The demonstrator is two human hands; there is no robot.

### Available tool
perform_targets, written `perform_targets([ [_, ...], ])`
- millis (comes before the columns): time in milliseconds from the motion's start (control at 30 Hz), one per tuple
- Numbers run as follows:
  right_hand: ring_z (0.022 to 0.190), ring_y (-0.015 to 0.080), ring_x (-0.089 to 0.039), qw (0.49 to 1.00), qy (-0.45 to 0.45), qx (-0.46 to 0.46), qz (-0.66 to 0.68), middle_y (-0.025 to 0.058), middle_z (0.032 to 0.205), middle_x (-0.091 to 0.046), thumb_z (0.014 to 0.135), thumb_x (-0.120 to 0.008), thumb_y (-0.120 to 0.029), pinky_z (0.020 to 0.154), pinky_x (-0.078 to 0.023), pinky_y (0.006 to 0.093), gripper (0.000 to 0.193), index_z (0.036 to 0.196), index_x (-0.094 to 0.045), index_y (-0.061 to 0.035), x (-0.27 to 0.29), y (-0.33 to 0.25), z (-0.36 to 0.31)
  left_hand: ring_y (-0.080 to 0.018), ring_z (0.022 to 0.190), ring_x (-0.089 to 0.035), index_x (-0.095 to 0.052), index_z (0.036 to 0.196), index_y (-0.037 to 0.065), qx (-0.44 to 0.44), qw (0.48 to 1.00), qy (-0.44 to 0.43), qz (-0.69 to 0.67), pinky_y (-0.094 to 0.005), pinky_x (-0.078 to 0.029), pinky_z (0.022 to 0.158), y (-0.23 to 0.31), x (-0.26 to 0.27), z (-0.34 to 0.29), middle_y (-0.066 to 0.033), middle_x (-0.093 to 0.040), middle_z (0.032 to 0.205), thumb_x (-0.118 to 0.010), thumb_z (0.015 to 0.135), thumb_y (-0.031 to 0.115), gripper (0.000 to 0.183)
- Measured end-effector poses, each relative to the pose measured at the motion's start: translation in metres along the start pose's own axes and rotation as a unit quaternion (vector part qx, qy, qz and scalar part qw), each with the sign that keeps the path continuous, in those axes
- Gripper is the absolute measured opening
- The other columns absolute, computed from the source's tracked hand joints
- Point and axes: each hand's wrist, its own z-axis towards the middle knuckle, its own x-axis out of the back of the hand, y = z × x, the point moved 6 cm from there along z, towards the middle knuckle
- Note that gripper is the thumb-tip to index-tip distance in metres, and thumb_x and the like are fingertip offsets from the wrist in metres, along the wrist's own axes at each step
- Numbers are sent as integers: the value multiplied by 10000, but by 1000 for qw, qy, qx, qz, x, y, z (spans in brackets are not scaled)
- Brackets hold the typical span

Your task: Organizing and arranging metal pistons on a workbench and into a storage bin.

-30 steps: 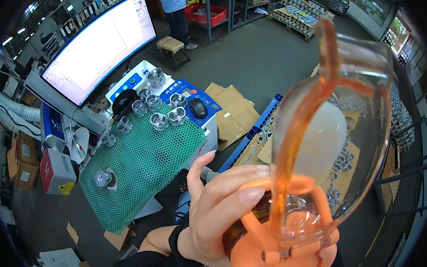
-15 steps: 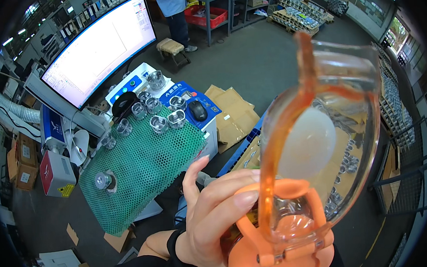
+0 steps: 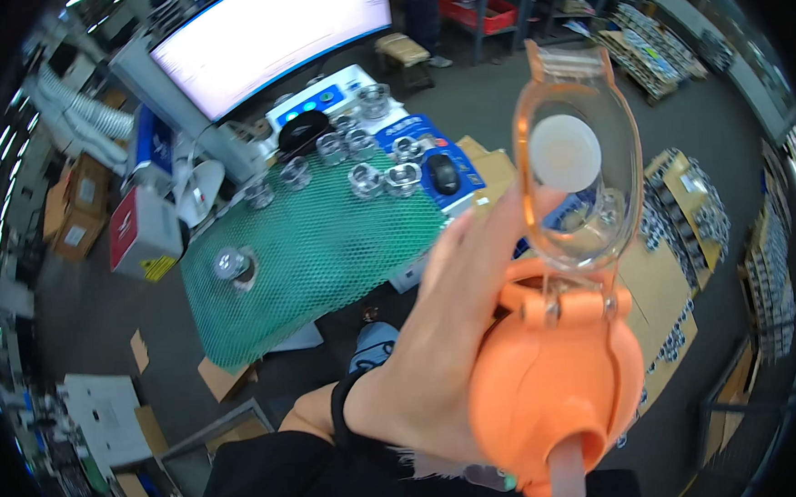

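Note:
My left hand (image 3: 439,328), with a black band at its wrist, is closed round a drinking bottle (image 3: 552,376) held up close in front of me. The bottle has an orange lid with a spout and a pale translucent mouthpiece (image 3: 567,475) pointing toward me. Its clear flip cover (image 3: 625,162), orange-edged with a white round pad (image 3: 565,153), stands raised. The lid hides most of the bottle's body, and the fingertips are partly behind it. My right hand is not in view.
A green perforated mat (image 3: 325,253) carries several clear cup-like pieces (image 3: 366,179); one clear piece (image 3: 229,263) sits by a hole in it. Behind are a monitor (image 3: 276,37) and a black mouse (image 3: 445,174). Cardboard with rows of small parts (image 3: 687,213) lies right. A person (image 3: 420,15) stands far back.
The bottle has tipped toward me, so the lid's top and spout now face me. My hand has turned with it. The view has shifted, moving the workbench rightward and up.

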Motion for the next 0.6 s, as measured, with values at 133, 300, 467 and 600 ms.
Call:
perform_targets([
  [133, 1043, 235, -673, 997, -80, -15, 7, 118, 1184, -690, 843, -775, -168, 901, -525, 340, 495, 1276, -618, 13, -37, 5, 1, -393, 1501, -244, -42, 1590, -22, 110, 989, -34, -97, -596, -132, 1173, -40, 0, -11, -248, -379, 1531, -960, 550, 411, 1453],
  [300, 1038, 234, -675, 991, -135, -16, -4, 118, 1179, -693, 839, -779, -166, 897, -528, 339, 497, 1273, -619, 16, -66, 4, 13, -402, 1524, -179, -93, 1595, 63, 3, 1000, 7, -19, -632, -24, 1183, -60, 22, -11, -170, -309, 1568, -950, 555, 412, 1392],
  [467, 1034, 232, -678, 984, -175, 8, -12, 117, 1173, -697, 835, -782, -164, 893, -530, 338, 500, 1271, -621, 18, -92, -5, 36, -385, 1429, -375, -475, 1354, 181, -186, 973, 13, 138, -652, -50, 1178, -44, 38, -7, -112, -464, 1424, -911, 625, 302, 858],
  [600, 1031, 231, -680, 980, -196, 26, -20, 117, 1168, -701, 832, -785, -163, 890, -533, 338, 502, 1269, -621, 20, -110, -10, 52, -352, 1299, -483, -623, 1211, 244, -212, 962, 31, 172, -659, -196, 1137, -41, 32, -14, -118, -490, 1349, -871, 668, 202, 598],
])
